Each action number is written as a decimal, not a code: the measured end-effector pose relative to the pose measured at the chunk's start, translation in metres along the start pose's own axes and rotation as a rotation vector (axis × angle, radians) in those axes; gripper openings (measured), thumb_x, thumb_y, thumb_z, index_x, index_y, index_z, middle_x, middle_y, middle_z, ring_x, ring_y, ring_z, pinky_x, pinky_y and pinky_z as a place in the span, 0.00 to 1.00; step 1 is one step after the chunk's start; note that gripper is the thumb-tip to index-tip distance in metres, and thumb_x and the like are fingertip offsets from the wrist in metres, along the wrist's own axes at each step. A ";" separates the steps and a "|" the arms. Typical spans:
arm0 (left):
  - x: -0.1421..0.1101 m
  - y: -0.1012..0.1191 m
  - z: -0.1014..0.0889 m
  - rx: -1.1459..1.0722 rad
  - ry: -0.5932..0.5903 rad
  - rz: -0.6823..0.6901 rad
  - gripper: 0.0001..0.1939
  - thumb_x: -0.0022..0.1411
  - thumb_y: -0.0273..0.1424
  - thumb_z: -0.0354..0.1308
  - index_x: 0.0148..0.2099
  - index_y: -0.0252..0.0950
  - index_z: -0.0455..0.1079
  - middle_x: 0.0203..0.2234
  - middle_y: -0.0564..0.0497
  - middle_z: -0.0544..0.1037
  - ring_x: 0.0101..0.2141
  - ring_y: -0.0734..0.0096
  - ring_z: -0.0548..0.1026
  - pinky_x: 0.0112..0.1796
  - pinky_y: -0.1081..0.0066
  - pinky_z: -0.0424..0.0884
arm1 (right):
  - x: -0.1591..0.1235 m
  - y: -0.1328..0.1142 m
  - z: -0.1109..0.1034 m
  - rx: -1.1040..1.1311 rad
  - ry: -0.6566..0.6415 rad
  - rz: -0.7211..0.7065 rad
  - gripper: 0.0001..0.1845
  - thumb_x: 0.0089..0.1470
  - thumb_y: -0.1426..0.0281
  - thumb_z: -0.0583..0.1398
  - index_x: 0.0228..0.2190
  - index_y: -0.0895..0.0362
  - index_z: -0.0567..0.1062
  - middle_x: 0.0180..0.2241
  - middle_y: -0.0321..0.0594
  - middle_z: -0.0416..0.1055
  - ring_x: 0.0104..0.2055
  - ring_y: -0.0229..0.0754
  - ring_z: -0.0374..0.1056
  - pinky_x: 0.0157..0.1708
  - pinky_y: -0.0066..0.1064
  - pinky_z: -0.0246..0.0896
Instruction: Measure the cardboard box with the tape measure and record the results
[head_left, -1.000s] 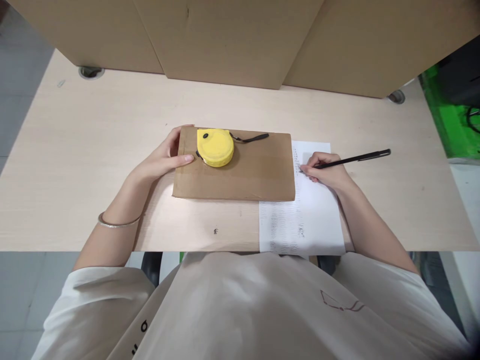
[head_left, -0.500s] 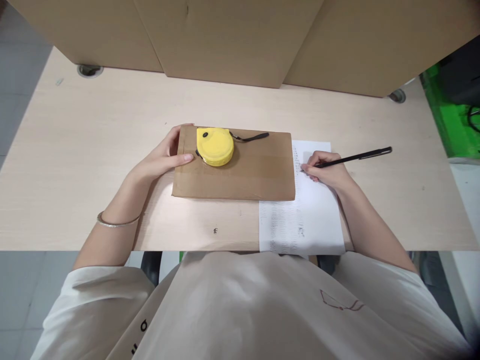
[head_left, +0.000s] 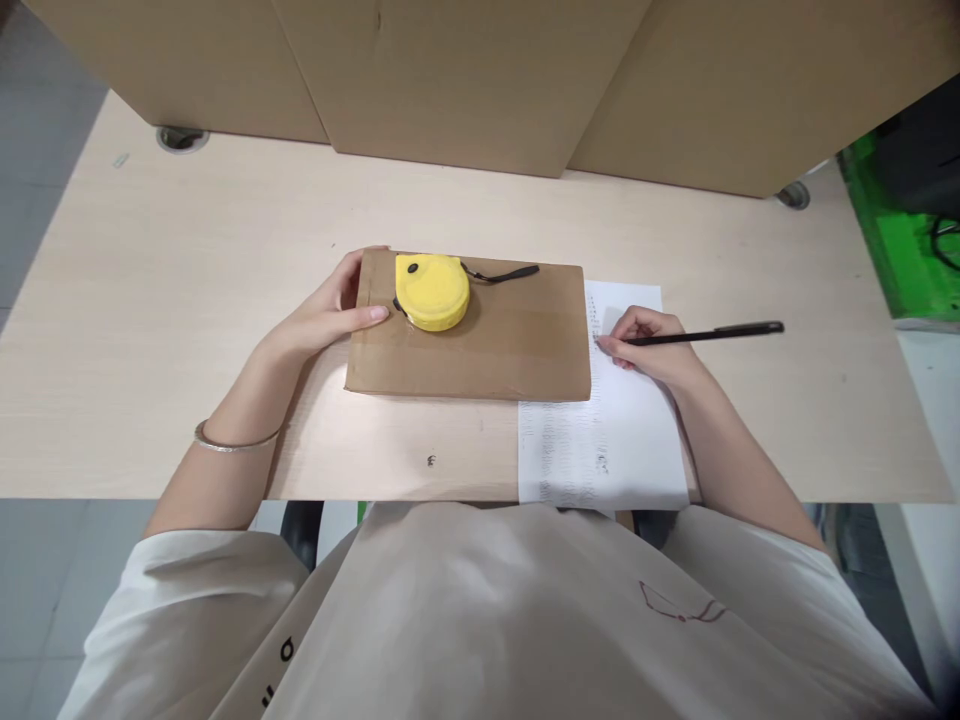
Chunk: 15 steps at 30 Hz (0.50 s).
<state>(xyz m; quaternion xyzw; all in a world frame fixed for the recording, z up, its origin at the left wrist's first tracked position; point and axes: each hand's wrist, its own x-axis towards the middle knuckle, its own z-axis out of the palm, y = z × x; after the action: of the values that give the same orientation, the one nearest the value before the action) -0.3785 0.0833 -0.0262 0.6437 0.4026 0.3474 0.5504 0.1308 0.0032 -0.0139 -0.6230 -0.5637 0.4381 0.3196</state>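
Observation:
My left hand (head_left: 334, 305) grips the left end of a brown cardboard box (head_left: 495, 345), thumb on the top face and the other fingers behind its far edge. A yellow tape measure (head_left: 435, 292) with a black wrist strap (head_left: 514, 273) lies on the box, just right of my left thumb. Partly under the box is a white sheet of paper (head_left: 637, 440) with columns of handwriting. My right hand (head_left: 649, 345) rests on that sheet, closed around a black pen (head_left: 731, 332). The pen's tip is at the writing beside the box's right edge; the fingers partly hide it.
Large cardboard panels (head_left: 457, 80) stand along the back of the pale wooden table (head_left: 187, 250). Two cable holes are set near its back edge, one on the left (head_left: 182, 138) and one on the right (head_left: 793, 194). Dark equipment (head_left: 922, 150) sits on green at the far right.
The pen's back end has swung toward me, so the pen lies more level. My right hand has shifted slightly at the writing. My left hand, the box and the tape measure stay put.

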 end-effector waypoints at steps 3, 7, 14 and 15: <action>0.000 0.000 0.001 -0.004 0.000 -0.001 0.56 0.55 0.61 0.89 0.77 0.45 0.75 0.78 0.36 0.79 0.79 0.22 0.75 0.76 0.39 0.81 | 0.002 0.003 -0.003 -0.005 0.002 -0.010 0.39 0.45 0.41 0.88 0.20 0.49 0.72 0.17 0.37 0.70 0.20 0.38 0.61 0.21 0.34 0.59; 0.000 -0.001 0.001 -0.010 0.006 0.009 0.57 0.54 0.62 0.89 0.76 0.45 0.75 0.77 0.36 0.80 0.79 0.23 0.75 0.77 0.38 0.79 | 0.003 0.007 -0.004 -0.012 -0.019 -0.011 0.38 0.47 0.41 0.88 0.21 0.49 0.72 0.18 0.38 0.71 0.20 0.39 0.62 0.21 0.35 0.59; 0.000 0.001 0.002 0.004 0.011 0.007 0.57 0.54 0.63 0.89 0.77 0.45 0.75 0.79 0.36 0.79 0.81 0.20 0.73 0.78 0.36 0.79 | 0.001 0.005 -0.003 -0.048 -0.030 -0.010 0.40 0.45 0.37 0.87 0.20 0.49 0.73 0.17 0.37 0.68 0.21 0.39 0.60 0.22 0.35 0.57; -0.001 0.001 0.002 0.008 0.011 0.005 0.58 0.54 0.63 0.89 0.77 0.45 0.75 0.79 0.36 0.79 0.80 0.20 0.73 0.78 0.36 0.79 | 0.001 0.005 -0.004 -0.049 -0.035 -0.005 0.40 0.45 0.37 0.87 0.20 0.49 0.74 0.17 0.37 0.68 0.21 0.39 0.60 0.22 0.35 0.56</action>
<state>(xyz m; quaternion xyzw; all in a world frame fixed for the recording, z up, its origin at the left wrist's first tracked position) -0.3767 0.0818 -0.0253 0.6448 0.4053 0.3510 0.5447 0.1361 0.0041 -0.0167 -0.6214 -0.5814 0.4341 0.2956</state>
